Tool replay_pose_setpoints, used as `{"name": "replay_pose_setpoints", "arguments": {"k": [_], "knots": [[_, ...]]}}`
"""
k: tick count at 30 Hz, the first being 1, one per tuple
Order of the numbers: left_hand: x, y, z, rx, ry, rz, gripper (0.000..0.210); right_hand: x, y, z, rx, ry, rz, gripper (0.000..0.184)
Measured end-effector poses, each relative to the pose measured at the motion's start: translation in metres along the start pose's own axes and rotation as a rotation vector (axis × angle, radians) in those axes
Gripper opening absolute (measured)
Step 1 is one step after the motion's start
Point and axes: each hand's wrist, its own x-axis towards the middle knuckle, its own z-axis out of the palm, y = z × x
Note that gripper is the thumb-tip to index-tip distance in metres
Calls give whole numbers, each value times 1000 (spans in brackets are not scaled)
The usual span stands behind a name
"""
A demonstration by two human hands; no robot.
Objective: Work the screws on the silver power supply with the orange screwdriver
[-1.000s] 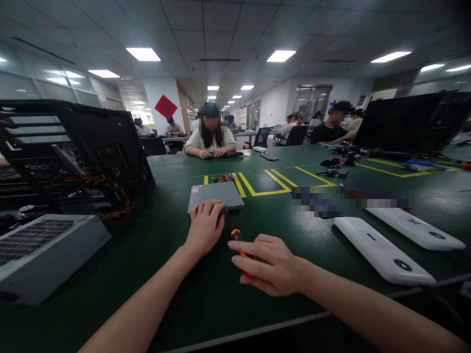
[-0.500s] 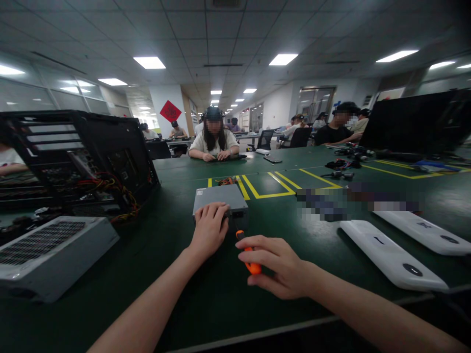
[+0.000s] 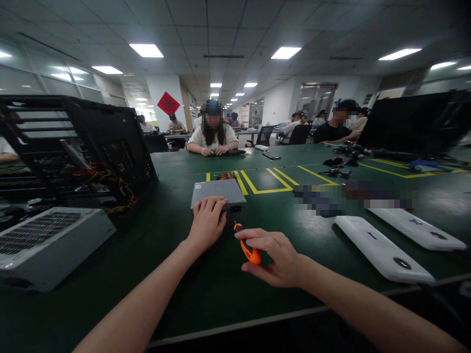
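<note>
A grey computer power supply (image 3: 219, 190) lies on the green table before me, its dark socket side facing me. Over its near left edge rests my left hand (image 3: 208, 218), fingers bent onto the top and holding the box. My right hand (image 3: 274, 256) holds an orange-and-black screwdriver (image 3: 251, 255) between thumb and fingers, just in front of the box. The short visible shaft points up toward the socket side; whether its tip touches the box I cannot tell.
On the left stand an opened black computer case (image 3: 81, 147) with loose cables and a larger power supply (image 3: 55, 245). White devices (image 3: 384, 247) lie at right, near a dark monitor (image 3: 412, 122). A person (image 3: 213, 135) sits across the table (image 3: 294, 304).
The screwdriver's handle tilts more to the left, and my right hand's fingers have shifted around it. My left hand stays on the power supply. The whole view has moved slightly.
</note>
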Motion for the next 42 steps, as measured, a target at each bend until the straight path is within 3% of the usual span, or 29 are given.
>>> {"name": "replay_pose_setpoints", "arguments": {"k": [7, 11, 14, 21, 25, 28, 34, 38, 42], "knots": [[0, 1, -1, -2, 8, -2, 31, 1, -3, -2, -55, -118, -49, 29], [0, 1, -1, 1, 7, 2, 32, 0, -3, 2, -80, -41, -35, 24], [-1, 1, -1, 3, 3, 9, 33, -1, -2, 5, -40, -5, 6, 31], [-1, 0, -1, 0, 5, 9, 33, 4, -6, 4, -115, -155, -90, 29], [-1, 0, -2, -8, 0, 16, 34, 2, -4, 9, -117, -57, -82, 24], [-2, 0, -3, -10, -1, 21, 34, -1, -2, 12, -57, -13, -30, 31], [-2, 0, -2, -1, -2, 17, 35, 5, -7, 7, -119, -158, -112, 29], [-2, -1, -2, -1, -4, 21, 34, 5, -7, 9, -121, -76, -91, 23], [-2, -1, -2, 2, -5, 18, 34, 1, -3, 11, -24, 7, -20, 33]]}}
